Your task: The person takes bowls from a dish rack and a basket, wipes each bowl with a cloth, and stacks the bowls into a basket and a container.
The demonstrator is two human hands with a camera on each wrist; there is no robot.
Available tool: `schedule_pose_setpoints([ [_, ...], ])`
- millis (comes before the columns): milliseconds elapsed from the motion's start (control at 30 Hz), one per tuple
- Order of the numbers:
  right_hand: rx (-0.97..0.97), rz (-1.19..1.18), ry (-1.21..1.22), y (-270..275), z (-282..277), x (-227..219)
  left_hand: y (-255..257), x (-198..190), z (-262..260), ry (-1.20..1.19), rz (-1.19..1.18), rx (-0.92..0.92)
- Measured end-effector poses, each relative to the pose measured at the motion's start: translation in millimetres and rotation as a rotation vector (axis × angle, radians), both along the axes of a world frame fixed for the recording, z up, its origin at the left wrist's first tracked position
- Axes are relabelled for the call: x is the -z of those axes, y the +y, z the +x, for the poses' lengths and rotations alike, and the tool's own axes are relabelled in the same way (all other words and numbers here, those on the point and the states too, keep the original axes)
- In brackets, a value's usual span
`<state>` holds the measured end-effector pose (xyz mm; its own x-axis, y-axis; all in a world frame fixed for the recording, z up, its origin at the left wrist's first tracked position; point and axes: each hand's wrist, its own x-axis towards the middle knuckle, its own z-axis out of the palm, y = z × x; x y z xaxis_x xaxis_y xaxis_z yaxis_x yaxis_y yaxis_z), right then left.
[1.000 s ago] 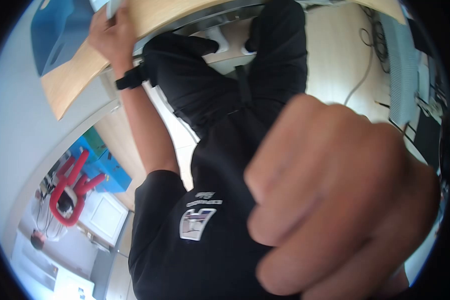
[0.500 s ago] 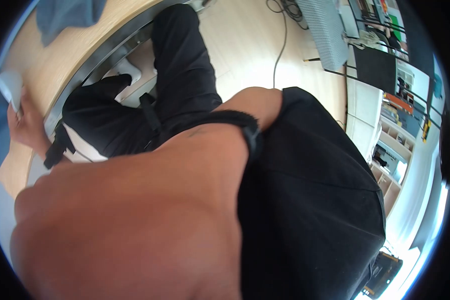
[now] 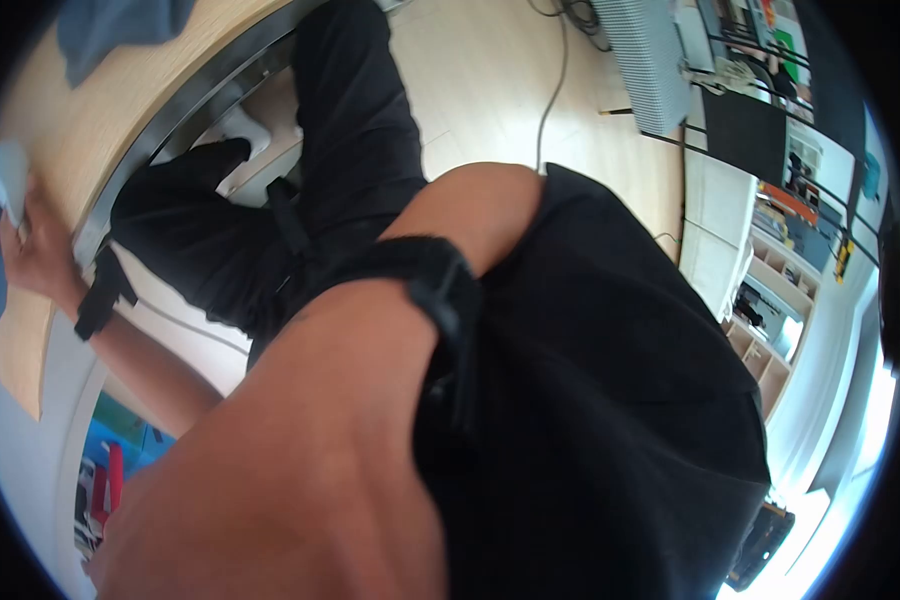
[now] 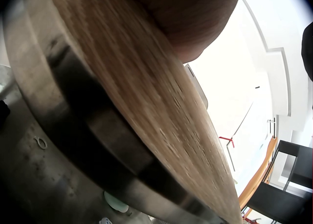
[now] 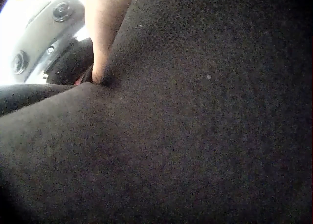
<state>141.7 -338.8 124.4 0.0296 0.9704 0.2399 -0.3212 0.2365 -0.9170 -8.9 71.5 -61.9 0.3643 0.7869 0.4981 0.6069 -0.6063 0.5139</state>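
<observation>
My left hand (image 3: 45,250) is at the left, over the curved wooden table edge. It pinches the lower, narrower end of a pale, smooth, rounded object (image 3: 6,172); its kind cannot be made out. In the left wrist view part of that hand (image 4: 195,23) hangs over the wooden edge, the object out of sight. Large and close to the head camera, my right hand (image 3: 260,500) fills the lower left, showing its back and a black wrist strap (image 3: 420,275). Its fingers run out of view. Black cloth (image 5: 195,136) fills most of the right wrist view.
Grey-blue cloth (image 3: 125,30) lies on the wooden table (image 3: 120,105), near a blue thing at the far left. Below the table are my black-trousered legs (image 3: 355,110). A ribbed grey panel (image 3: 645,65), cables and shelves (image 3: 770,270) stand at the right.
The head view has swung round, so the table and left hand sit farther left. My right hand, a curled fist at lower right, now crosses to the lower left. The left hand keeps the pale object.
</observation>
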Motion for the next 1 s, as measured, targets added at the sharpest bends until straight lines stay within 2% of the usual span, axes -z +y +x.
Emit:
schedule_pose_setpoints([
  [67, -0.026, 0.032, 0.042, 5.9, -7.6, 7.4, -3.5, -5.3, 2.4, -0.024, 0.069, 0.037],
  [100, -0.041, 0.055, 0.069, 10.9, -12.6, 11.6, 7.4, 3.7, -1.5, -0.045, 0.142, 0.093],
  [133, -0.067, 0.081, 0.092, 17.2, -15.8, 16.8, -6.4, -3.3, 6.8, -0.136, 0.135, 0.122],
  [167, -0.096, 0.105, 0.119, 23.5, -19.6, 21.4, -1.0, -1.4, 6.1, -0.109, 0.193, 0.129],
  [200, -0.125, 0.125, 0.147, 29.1, -24.6, 24.8, -6.2, -5.7, 7.4, -0.093, 0.182, 0.106],
  [233, -0.153, 0.14, 0.172, 33.3, -29.2, 27.5, -10.0, -11.9, 9.7, -0.174, 0.123, 0.164],
  [300, -0.22, 0.171, 0.233, 44.4, -42.4, 39.4, -7.2, -5.0, 5.0, -0.063, 0.213, 0.099],
  [333, -0.253, 0.187, 0.258, 48.5, -46.9, 44.2, -3.3, -0.5, 1.4, -0.12, 0.1, 0.103],
  [400, -0.285, 0.206, 0.288, 50.4, -57.1, 48.1, -21.3, -11.0, 8.9, -0.25, 0.054, 0.087],
  [533, -0.247, 0.185, 0.241, 37.5, -52.9, 46.0, -20.3, -13.5, 10.3, -0.23, 0.0, 0.105],
  [600, -0.222, 0.177, 0.205, 31.0, -48.8, 45.1, -21.9, -16.0, 11.5, -0.15, 0.086, 0.095],
  [833, -0.163, 0.185, 0.134, 18.7, -49.8, 45.5, -26.8, -17.1, 15.9, -0.192, 0.02, 0.132],
  [933, -0.22, 0.265, 0.122, 45.3, -40.1, 41.3, -15.0, -8.9, 8.6, -0.149, 0.147, 0.232],
  [967, -0.253, 0.31, 0.102, 54.5, -36.3, 39.7, -24.5, -14.2, 9.3, -0.085, 0.131, 0.166],
  [1000, -0.294, 0.36, 0.062, 66.2, -29.0, 35.8, -26.4, -14.9, 12.0, -0.113, 0.184, 0.202],
])
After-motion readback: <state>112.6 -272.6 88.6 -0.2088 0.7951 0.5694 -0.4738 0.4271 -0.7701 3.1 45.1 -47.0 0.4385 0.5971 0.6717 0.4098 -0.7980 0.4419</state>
